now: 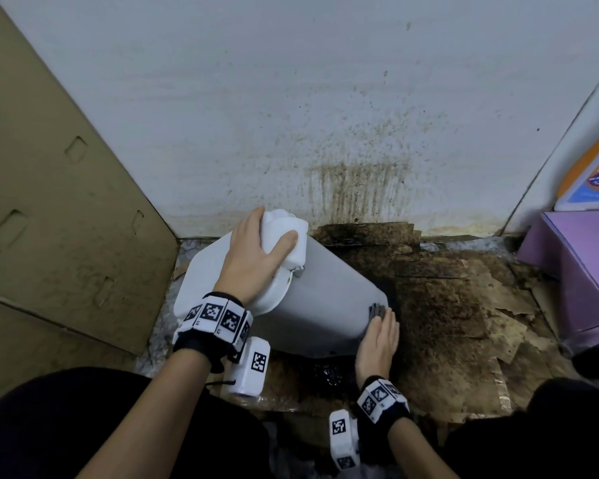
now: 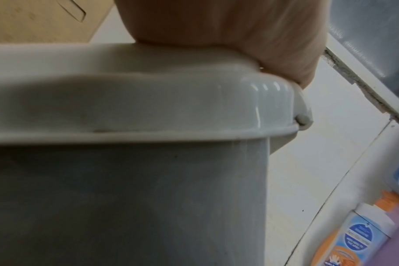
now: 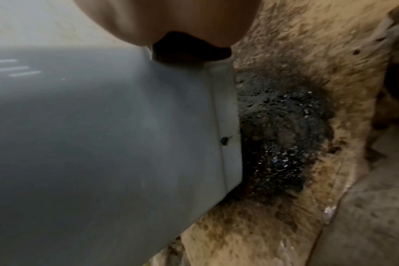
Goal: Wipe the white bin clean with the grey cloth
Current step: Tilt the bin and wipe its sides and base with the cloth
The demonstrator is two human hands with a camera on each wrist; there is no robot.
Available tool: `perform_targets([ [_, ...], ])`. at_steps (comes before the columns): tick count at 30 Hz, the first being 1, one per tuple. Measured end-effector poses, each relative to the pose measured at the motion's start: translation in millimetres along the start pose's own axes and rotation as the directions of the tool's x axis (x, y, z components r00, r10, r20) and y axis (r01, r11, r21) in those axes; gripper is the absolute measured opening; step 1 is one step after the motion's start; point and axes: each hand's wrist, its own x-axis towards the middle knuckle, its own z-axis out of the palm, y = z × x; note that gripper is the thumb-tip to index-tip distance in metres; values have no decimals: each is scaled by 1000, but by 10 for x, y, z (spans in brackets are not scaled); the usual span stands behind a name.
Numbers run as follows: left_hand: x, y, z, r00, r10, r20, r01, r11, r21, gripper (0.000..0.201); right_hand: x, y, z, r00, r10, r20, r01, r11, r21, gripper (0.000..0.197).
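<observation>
While the white bin (image 1: 312,299) lies tipped on its side at the middle of the head view, its lid end toward 10 o'clock and its base toward 4 o'clock over stained cardboard (image 1: 464,305), it is gripped at the lid by the left hand (image 1: 253,261), thumb and fingers spread round the lid's raised block. The grey cloth (image 1: 377,311) is pressed against the base edge under the right hand (image 1: 377,344), whose fingers are held straight and close together.
</observation>
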Motion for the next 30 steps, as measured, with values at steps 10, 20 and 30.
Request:
perform_targets([
  [10, 2, -62, -52, 1000, 6, -2, -6, 1000, 4, 99, -375, -1045, 185, 875, -415, 248, 432, 902, -16, 57],
  [20, -54, -20, 8, 1000, 21, -8, -21, 999, -29, 96, 432, -459, -166, 879, -266, 396, 382, 889, -252, 50],
  [30, -96, -50, -12, 999, 27, -30, -28, 999, -16, 93, 825, -139, -120, 933, -26, 358, 131, 954, -271, 54],
])
